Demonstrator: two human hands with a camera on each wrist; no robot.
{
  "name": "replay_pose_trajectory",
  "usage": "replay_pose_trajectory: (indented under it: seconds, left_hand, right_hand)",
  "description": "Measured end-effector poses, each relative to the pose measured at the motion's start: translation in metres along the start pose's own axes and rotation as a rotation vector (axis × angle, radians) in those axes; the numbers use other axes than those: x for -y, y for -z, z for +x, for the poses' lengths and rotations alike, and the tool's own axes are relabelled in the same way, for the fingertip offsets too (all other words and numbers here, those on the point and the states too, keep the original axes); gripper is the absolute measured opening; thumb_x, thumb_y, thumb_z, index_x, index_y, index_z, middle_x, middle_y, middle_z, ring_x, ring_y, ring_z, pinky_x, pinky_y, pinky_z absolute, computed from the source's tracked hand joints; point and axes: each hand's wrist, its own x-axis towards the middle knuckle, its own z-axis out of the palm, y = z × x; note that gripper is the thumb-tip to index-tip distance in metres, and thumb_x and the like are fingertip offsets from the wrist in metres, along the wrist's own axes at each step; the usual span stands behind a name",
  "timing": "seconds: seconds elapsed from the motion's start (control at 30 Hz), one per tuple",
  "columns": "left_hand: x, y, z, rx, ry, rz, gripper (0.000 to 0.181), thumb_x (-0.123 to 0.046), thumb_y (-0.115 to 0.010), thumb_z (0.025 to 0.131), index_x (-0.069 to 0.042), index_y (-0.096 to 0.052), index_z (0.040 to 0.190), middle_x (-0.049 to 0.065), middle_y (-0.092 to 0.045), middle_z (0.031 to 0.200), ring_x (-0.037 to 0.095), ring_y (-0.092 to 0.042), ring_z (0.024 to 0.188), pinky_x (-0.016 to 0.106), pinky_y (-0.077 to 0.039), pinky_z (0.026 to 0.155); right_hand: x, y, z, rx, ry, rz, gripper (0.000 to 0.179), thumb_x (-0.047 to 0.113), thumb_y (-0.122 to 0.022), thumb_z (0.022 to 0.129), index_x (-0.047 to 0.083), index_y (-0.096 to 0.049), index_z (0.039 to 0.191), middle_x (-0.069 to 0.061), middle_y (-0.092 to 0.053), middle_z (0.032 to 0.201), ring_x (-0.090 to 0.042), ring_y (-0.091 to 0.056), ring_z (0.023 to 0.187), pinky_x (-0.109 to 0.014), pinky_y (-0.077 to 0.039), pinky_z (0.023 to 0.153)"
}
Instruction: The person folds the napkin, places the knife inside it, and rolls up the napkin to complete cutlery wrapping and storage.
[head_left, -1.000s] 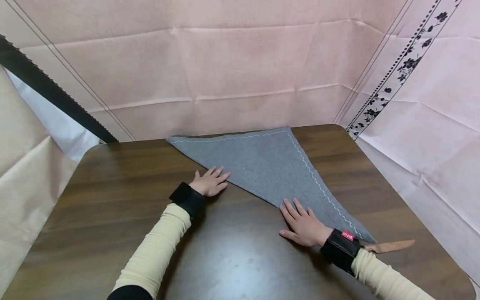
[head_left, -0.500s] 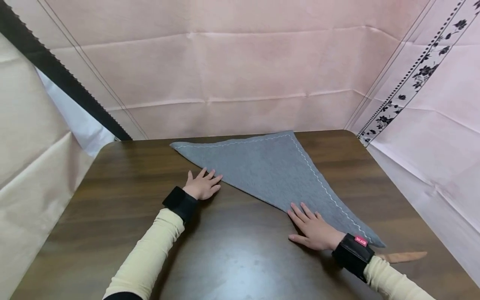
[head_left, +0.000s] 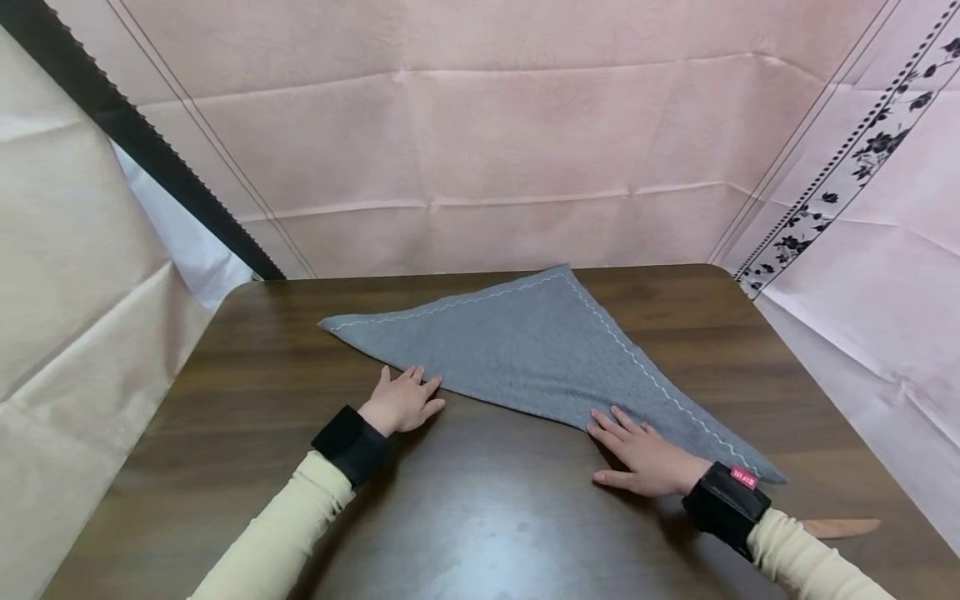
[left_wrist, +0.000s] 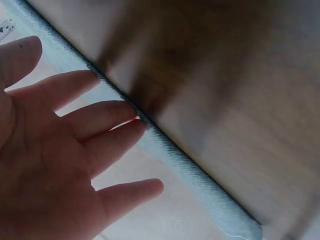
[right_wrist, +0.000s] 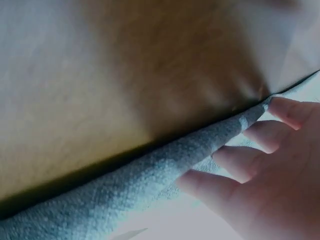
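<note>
Had triangular grey cloth (head_left: 510, 342) at the centre of the frame; touched its lower edge with left hand (head_left: 401, 403), left of centre, and right hand (head_left: 651, 461), lower right, both with spread fingers (left_wrist: 117, 145).

Pale glare on dark tabletop (head_left: 480, 558), soft shadows, blurry wrist views.

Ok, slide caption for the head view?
Left hand and right hand at the near edge of a triangular gray cloth on a brown table.
</note>
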Motion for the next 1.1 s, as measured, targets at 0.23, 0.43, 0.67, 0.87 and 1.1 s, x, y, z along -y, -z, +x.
replay_pose_trajectory:
  seconds: [0.23, 0.43, 0.67, 0.87, 1.1]
  left_hand:
    - [-0.001, -0.002, -0.013, -0.019, 0.005, -0.011, 0.051, -0.037, -0.039, 0.097, -0.005, -0.041, 0.137, 0.027, -0.034, 0.138, 0.037, -0.031, 0.129, 0.062, -0.016, 0.099]
    - [-0.001, -0.006, -0.024, -0.027, 0.028, -0.009, 0.052, -0.038, -0.04, 0.096, -0.003, -0.043, 0.135, 0.029, -0.037, 0.135, 0.039, -0.034, 0.126, 0.061, -0.023, 0.097]
    - [-0.002, -0.012, -0.037, -0.064, 0.033, -0.012, 0.052, -0.038, -0.042, 0.096, -0.001, -0.045, 0.132, 0.03, -0.041, 0.131, 0.04, -0.04, 0.121, 0.056, -0.033, 0.092]
    - [-0.004, -0.016, -0.054, -0.085, 0.034, -0.027, 0.051, -0.037, -0.044, 0.095, 0.001, -0.048, 0.129, 0.031, -0.044, 0.127, 0.041, -0.043, 0.118, 0.053, -0.038, 0.089]
    - [-0.008, -0.023, -0.073, -0.152, 0.017, -0.035, 0.048, -0.037, -0.05, 0.092, 0.003, -0.057, 0.119, 0.028, -0.055, 0.114, 0.038, -0.053, 0.106, 0.049, -0.044, 0.083]
  right_hand:
    - [-0.005, 0.006, 0.007, 0.024, 0.044, 0.01, 0.072, 0.05, -0.05, 0.088, 0.001, -0.036, 0.138, -0.019, -0.021, 0.147, -0.042, -0.012, 0.133, -0.066, -0.019, 0.095]
    - [-0.005, 0.012, 0.014, 0.033, 0.093, 0.028, 0.069, 0.047, -0.053, 0.088, -0.001, -0.04, 0.135, -0.021, -0.025, 0.145, -0.044, -0.016, 0.132, -0.065, -0.022, 0.094]
    - [-0.01, 0.014, 0.024, 0.03, 0.145, 0.028, 0.06, 0.042, -0.056, 0.088, 0.002, -0.047, 0.131, -0.018, -0.032, 0.143, -0.043, -0.02, 0.131, -0.057, -0.025, 0.098]
    - [-0.013, 0.015, 0.03, 0.031, 0.19, 0.032, 0.056, 0.04, -0.057, 0.088, 0.003, -0.049, 0.13, -0.016, -0.033, 0.143, -0.041, -0.022, 0.131, -0.055, -0.026, 0.099]
    - [-0.013, 0.014, 0.034, 0.019, 0.211, -0.004, 0.052, 0.035, -0.058, 0.088, 0.004, -0.05, 0.129, -0.015, -0.035, 0.142, -0.038, -0.025, 0.131, -0.054, -0.028, 0.098]
